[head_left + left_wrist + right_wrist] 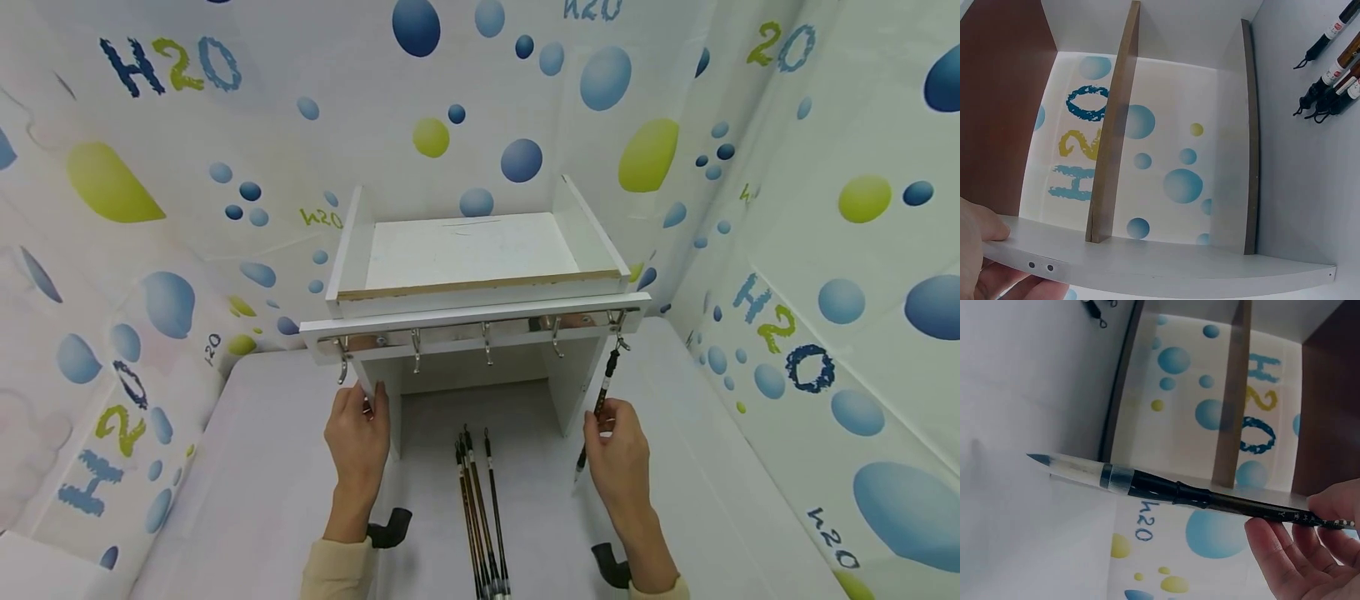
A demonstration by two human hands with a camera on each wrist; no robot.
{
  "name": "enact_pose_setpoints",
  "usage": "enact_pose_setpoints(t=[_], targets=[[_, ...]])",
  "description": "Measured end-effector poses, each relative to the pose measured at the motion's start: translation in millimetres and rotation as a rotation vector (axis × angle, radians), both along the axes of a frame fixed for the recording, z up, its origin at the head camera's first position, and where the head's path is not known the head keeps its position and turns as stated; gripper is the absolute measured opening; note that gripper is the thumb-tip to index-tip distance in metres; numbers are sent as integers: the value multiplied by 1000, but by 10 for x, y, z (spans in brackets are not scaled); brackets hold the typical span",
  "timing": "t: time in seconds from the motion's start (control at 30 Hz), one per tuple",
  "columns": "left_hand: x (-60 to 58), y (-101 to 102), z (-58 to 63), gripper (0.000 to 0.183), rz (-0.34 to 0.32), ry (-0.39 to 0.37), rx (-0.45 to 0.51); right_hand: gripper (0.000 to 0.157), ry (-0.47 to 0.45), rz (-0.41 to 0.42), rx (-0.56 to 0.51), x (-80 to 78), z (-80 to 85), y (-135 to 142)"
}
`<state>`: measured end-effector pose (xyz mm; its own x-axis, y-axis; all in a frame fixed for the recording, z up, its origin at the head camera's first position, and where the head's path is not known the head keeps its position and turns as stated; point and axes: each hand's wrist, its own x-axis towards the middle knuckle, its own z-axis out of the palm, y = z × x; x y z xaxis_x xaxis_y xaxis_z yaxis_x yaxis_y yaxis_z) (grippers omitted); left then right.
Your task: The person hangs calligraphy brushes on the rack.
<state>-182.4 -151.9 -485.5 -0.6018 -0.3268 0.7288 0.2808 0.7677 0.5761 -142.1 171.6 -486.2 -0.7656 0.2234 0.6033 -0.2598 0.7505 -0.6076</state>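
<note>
My right hand (pixel 621 458) pinches a dark-handled calligraphy brush (pixel 606 383) around its shaft. The brush slants with its pale bristle tip down, and its top loop is right at the rightmost hook (pixel 619 337) of the rail. In the right wrist view, the brush's grey-tipped bristles (pixel 1072 469) point left, away from the fingers. My left hand (pixel 358 442) grips the left side panel (pixel 1166 265) of the white shelf (pixel 461 298), thumb on one face and fingers on the other.
Several more calligraphy brushes (pixel 474 508) lie on the white table (pixel 262 475), loops toward the shelf. Metal hooks (pixel 487 342) line the shelf's front rail. Dark curved pieces (pixel 390 528) sit at both wrists. A patterned sheet (pixel 480 108) covers the walls behind and beside.
</note>
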Motion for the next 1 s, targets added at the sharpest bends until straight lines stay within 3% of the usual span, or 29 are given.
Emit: enact_pose_setpoints(t=[0.47, 0.77, 1.0], targets=[[7, -15, -14, 17, 2, 10, 1, 23, 29, 10, 25, -197, -49, 75], [12, -15, -10, 17, 3, 19, -9, 22, -19, 9, 8, -248, -52, 58], [-9, -13, -10, 18, 4, 27, -7, 23, -6, 8, 3, -274, -22, 59]])
